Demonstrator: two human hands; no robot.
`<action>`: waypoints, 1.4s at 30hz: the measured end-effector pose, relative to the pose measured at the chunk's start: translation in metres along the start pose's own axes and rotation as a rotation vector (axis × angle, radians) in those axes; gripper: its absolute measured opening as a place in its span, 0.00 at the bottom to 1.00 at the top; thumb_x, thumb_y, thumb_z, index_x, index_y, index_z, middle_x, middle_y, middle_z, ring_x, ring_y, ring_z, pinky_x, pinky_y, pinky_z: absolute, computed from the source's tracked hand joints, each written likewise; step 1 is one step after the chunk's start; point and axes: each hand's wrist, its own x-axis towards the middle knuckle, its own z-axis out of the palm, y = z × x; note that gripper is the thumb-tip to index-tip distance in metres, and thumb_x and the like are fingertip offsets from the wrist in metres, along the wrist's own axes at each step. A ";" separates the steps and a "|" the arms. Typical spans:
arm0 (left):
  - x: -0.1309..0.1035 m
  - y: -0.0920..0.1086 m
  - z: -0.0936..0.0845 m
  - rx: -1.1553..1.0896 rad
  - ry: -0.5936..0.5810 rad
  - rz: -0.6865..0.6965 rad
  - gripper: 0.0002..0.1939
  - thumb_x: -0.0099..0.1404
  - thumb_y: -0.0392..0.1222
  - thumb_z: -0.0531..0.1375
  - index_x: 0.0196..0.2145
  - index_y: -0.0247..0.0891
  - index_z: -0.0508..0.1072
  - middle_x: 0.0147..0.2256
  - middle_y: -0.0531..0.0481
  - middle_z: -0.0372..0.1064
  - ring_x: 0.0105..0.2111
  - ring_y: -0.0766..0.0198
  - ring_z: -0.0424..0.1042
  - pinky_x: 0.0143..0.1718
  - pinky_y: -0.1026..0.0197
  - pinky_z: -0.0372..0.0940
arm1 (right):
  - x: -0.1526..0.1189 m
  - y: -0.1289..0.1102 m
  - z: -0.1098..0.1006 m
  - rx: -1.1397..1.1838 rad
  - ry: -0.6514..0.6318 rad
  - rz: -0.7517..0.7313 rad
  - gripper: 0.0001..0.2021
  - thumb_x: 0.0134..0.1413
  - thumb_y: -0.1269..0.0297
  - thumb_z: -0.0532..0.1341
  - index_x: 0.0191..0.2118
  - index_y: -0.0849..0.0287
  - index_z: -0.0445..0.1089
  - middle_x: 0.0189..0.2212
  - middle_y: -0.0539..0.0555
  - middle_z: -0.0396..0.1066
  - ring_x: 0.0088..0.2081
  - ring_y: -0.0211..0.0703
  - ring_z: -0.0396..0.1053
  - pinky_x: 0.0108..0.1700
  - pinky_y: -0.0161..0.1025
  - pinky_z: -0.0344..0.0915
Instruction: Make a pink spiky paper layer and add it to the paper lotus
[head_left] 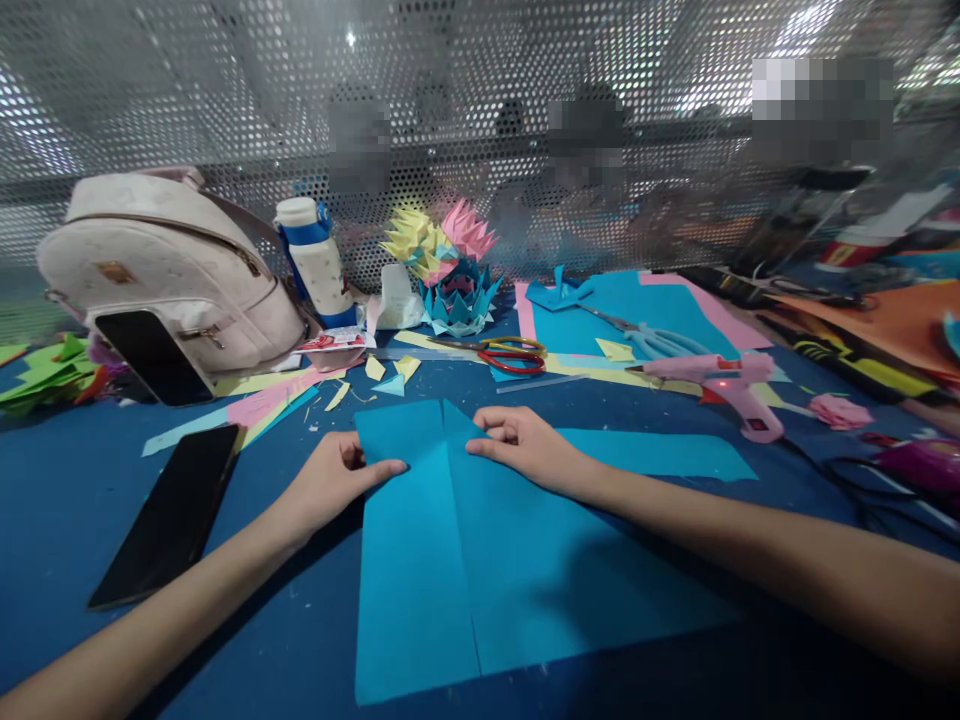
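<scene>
A large sheet of blue paper lies on the table before me, with a crease or slit running down it from the far edge. My left hand grips its far left edge, thumb on top and fingers curled beneath. Right of the crease, my right hand pinches the far edge between thumb and fingers, where the paper rises to a small point. Behind my right wrist lies a blue paper strip.
Phones, a white backpack and a bottle stand left. Paper flowers sit at the back beside red-and-yellow-handled scissors. Blue-handled scissors, a pink glue gun and its cord are right.
</scene>
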 end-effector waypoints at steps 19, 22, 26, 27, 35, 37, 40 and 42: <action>-0.002 0.004 0.001 -0.014 0.067 -0.038 0.17 0.53 0.52 0.68 0.29 0.35 0.74 0.30 0.47 0.77 0.30 0.59 0.73 0.30 0.60 0.68 | 0.001 0.001 -0.002 -0.020 0.031 -0.016 0.21 0.54 0.46 0.61 0.27 0.57 0.55 0.18 0.42 0.43 0.22 0.32 0.42 0.24 0.33 0.41; 0.000 0.002 -0.004 -0.094 0.095 -0.035 0.21 0.53 0.55 0.68 0.36 0.34 0.74 0.36 0.43 0.78 0.34 0.54 0.75 0.34 0.56 0.70 | 0.002 -0.001 -0.004 -0.011 -0.022 -0.016 0.21 0.52 0.45 0.63 0.27 0.58 0.58 0.21 0.44 0.46 0.22 0.32 0.47 0.24 0.33 0.43; 0.001 0.002 -0.011 -0.149 0.033 -0.029 0.21 0.54 0.52 0.69 0.40 0.35 0.75 0.40 0.42 0.78 0.38 0.53 0.76 0.38 0.55 0.71 | 0.003 -0.001 -0.007 0.005 -0.063 0.019 0.23 0.48 0.45 0.65 0.25 0.57 0.56 0.21 0.44 0.46 0.22 0.32 0.47 0.23 0.32 0.42; 0.001 0.002 -0.012 -0.138 0.005 -0.030 0.21 0.54 0.51 0.69 0.40 0.35 0.75 0.41 0.42 0.78 0.39 0.53 0.76 0.40 0.56 0.71 | 0.003 -0.001 -0.007 0.008 -0.065 0.026 0.23 0.48 0.45 0.65 0.25 0.57 0.55 0.21 0.44 0.45 0.22 0.32 0.46 0.23 0.32 0.42; 0.001 0.005 -0.010 -0.109 -0.011 -0.060 0.17 0.50 0.48 0.71 0.35 0.34 0.77 0.41 0.41 0.78 0.40 0.51 0.77 0.40 0.53 0.71 | 0.006 0.000 -0.006 -0.046 -0.035 -0.006 0.29 0.47 0.47 0.66 0.23 0.55 0.43 0.22 0.43 0.37 0.23 0.31 0.39 0.23 0.33 0.38; 0.000 0.005 -0.010 -0.116 -0.014 -0.064 0.18 0.51 0.48 0.71 0.36 0.34 0.77 0.42 0.41 0.78 0.40 0.51 0.77 0.41 0.53 0.71 | 0.006 0.000 -0.006 -0.057 -0.029 -0.013 0.30 0.48 0.47 0.66 0.23 0.55 0.42 0.22 0.43 0.36 0.23 0.31 0.38 0.24 0.33 0.37; 0.000 0.004 -0.010 -0.117 -0.016 -0.055 0.18 0.52 0.48 0.70 0.37 0.34 0.77 0.43 0.41 0.78 0.41 0.51 0.76 0.42 0.53 0.71 | 0.005 -0.001 -0.005 -0.055 -0.032 -0.013 0.29 0.48 0.46 0.65 0.23 0.55 0.43 0.22 0.43 0.36 0.23 0.31 0.39 0.24 0.33 0.37; 0.000 0.003 -0.011 -0.120 -0.012 -0.048 0.18 0.52 0.48 0.70 0.38 0.35 0.77 0.43 0.42 0.78 0.42 0.51 0.76 0.42 0.54 0.71 | 0.005 -0.001 -0.005 -0.053 -0.026 -0.006 0.29 0.48 0.46 0.65 0.23 0.55 0.43 0.22 0.43 0.37 0.23 0.31 0.39 0.24 0.33 0.38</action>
